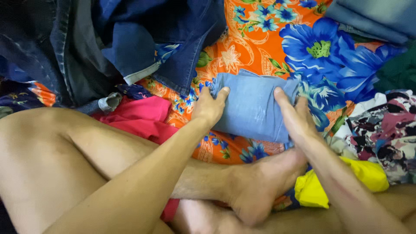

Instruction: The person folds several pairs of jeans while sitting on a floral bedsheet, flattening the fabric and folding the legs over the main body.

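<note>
So both hands are on a folded light blue garment [251,108] lying near the middle of the orange floral bedsheet [242,47]. Left hand [210,106] has a loose, half-curled grip on the garment's left edge, thumb lying on top and the fingers tucked around the side. Right hand [294,115] lies flatter against the right edge, fingers mostly straight, pressing rather than clamping. Crossed bare legs [86,156] sit below. A pile of dark denim [130,39] crowds the bed's top left, a pink cloth [138,117] lies just left of the hands, a yellow cloth [342,182] lower right, and a patterned floral cloth [385,130] at the right edge.
</note>
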